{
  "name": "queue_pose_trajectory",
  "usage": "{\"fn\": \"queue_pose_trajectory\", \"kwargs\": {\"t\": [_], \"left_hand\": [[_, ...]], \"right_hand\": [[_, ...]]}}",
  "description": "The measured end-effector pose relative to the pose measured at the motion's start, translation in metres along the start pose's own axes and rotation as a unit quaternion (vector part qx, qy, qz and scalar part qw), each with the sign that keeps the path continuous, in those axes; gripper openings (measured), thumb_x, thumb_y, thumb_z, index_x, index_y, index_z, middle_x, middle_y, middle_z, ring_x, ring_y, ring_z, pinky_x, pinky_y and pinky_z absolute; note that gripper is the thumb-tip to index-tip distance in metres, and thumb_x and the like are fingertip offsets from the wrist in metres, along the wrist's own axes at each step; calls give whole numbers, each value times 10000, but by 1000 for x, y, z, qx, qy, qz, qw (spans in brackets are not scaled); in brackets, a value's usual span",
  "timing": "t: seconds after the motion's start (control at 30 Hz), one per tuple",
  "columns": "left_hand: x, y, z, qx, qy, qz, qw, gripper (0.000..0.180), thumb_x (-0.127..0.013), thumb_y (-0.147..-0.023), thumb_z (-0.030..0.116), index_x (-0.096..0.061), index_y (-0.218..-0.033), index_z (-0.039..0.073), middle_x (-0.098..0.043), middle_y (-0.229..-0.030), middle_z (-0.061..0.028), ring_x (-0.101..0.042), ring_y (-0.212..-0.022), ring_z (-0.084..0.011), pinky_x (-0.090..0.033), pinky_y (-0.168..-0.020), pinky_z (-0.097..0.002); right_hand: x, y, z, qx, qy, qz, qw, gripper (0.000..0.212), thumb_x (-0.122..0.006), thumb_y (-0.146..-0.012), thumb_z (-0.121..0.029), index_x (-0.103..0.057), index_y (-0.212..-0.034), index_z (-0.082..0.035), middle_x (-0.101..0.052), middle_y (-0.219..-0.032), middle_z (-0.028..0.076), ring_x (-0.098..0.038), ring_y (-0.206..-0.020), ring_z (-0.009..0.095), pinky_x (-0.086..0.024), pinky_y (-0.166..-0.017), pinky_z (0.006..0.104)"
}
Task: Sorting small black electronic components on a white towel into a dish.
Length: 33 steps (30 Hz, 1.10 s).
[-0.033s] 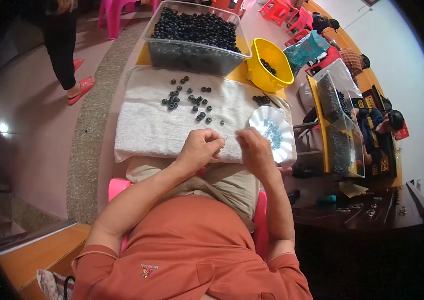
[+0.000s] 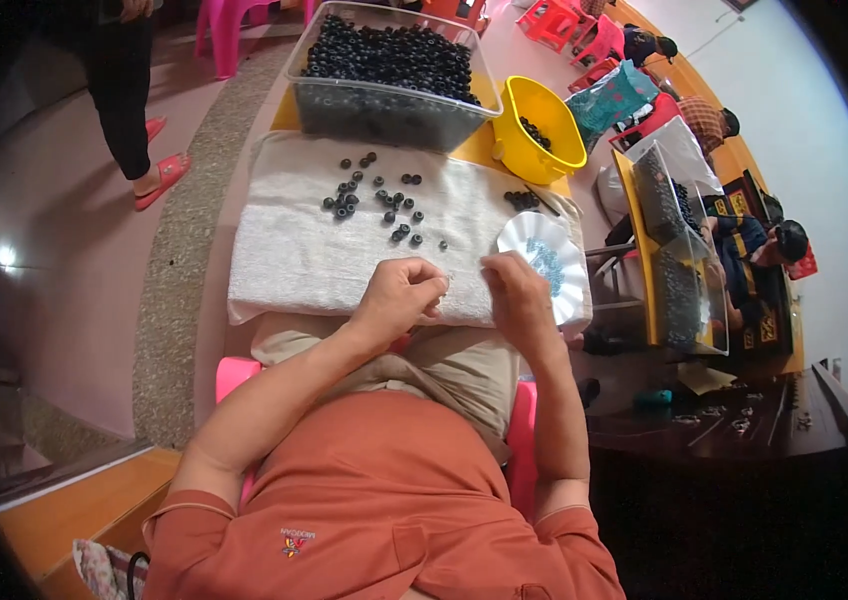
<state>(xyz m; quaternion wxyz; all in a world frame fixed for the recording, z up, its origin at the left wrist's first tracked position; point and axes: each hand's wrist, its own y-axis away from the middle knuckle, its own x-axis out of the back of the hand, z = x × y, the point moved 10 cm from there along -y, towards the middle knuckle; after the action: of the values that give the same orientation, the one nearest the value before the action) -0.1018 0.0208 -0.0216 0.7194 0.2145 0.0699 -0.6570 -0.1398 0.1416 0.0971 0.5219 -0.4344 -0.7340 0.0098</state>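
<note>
Left hand [image 2: 402, 295] curled, pinching something too small to tell; right hand [image 2: 516, 298] half-closed beside white dish [image 2: 554, 262]; loose beads [image 2: 379, 205] beyond dish likely to roll off cloth [image 2: 294, 250] if tugged

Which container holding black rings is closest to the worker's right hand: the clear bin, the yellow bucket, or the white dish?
The white scalloped dish. It lies right beside the right hand, whereas the yellow bucket and clear bin sit at the cloth's far edge.

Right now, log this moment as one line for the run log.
left hand: closed over white towel | right hand: beside white fluted dish | black rings: scattered on towel | clear bin: full
</note>
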Motion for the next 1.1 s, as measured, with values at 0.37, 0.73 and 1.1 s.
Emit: {"fn": "queue_pose_trajectory", "kwargs": {"t": [0.37, 0.73, 1.1], "left_hand": [[-4, 1, -8, 36, 39, -19, 998, 82, -648, -906, 127, -656, -889, 47, -615, -808, 10, -605, -666, -80, -556, -648, -239], [-16, 10, -23, 69, 111, -102, 986, 83, -628, -921, 108, -648, -967, 41, -628, -884, -13, -620, -763, -86, -548, -670, -238], [-22, 20, -13, 76, 184, -118, 973, 162, -680, -912, 123, -631, -1029, 23, -651, -955, -53, -645, -842, -121, -567, -721, -243]], "right_hand": [[31, 11, 96, -93, 231, -33, 968, 156, -672, -821, -28, -654, -973, -1, -659, -921, 185, -661, -793, 345, -518, -680, 391], [-30, 21, -1, -5, -266, -65, 962, 249, -638, -841, 104, -656, -1059, -15, -629, -954, 93, -596, -836, 147, -471, -688, 238], [-41, 32, 20, -134, -406, -95, 899, 81, -625, -906, -6, -648, -965, 45, -618, -955, 60, -603, -870, 126, -483, -781, 244]]}}
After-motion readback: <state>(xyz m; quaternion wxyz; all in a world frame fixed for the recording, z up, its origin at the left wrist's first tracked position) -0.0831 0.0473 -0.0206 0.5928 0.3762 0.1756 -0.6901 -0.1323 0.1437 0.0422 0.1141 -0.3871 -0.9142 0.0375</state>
